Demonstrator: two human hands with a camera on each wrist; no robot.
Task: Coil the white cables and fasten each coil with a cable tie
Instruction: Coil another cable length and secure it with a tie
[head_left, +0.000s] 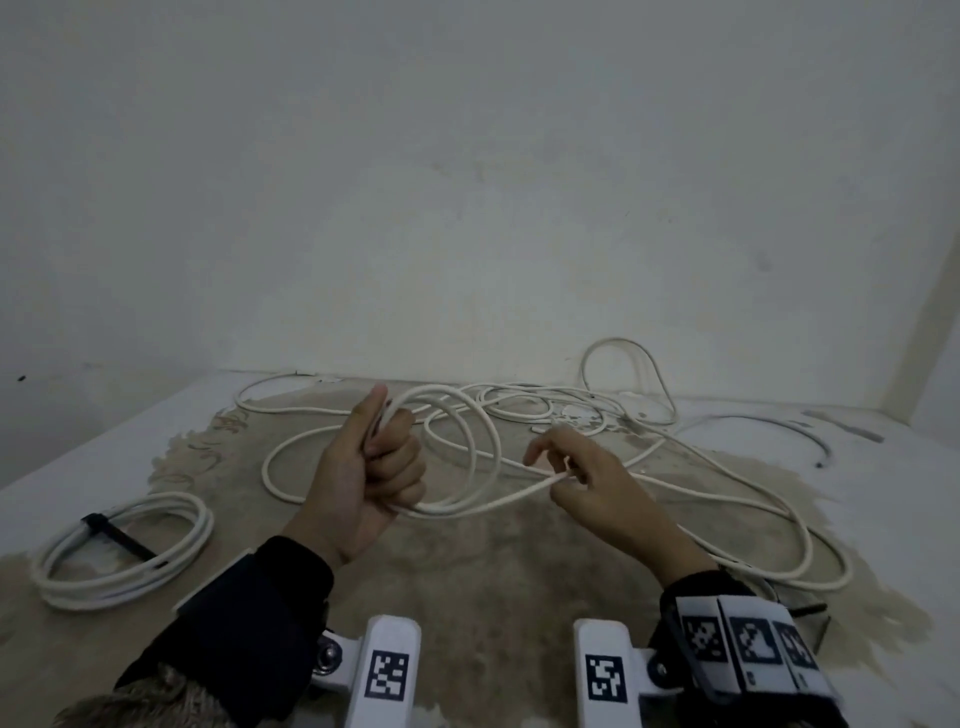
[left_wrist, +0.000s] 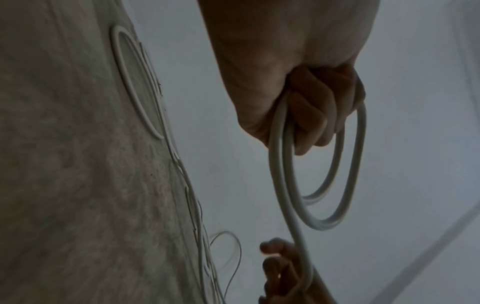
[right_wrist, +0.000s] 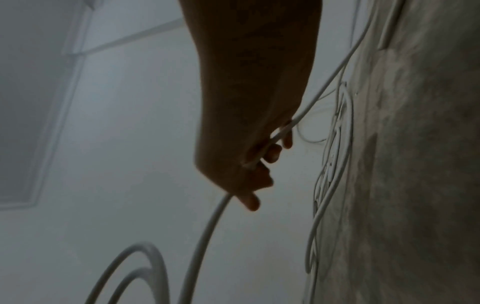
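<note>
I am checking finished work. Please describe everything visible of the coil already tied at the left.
The tied coil is smooth white round cable wound in several loose oval loops. It lies flat at the left, on the beige mat and the white surface. A black cable tie binds its far-left side, with the tail pointing across the coil. No hand touches it.
</note>
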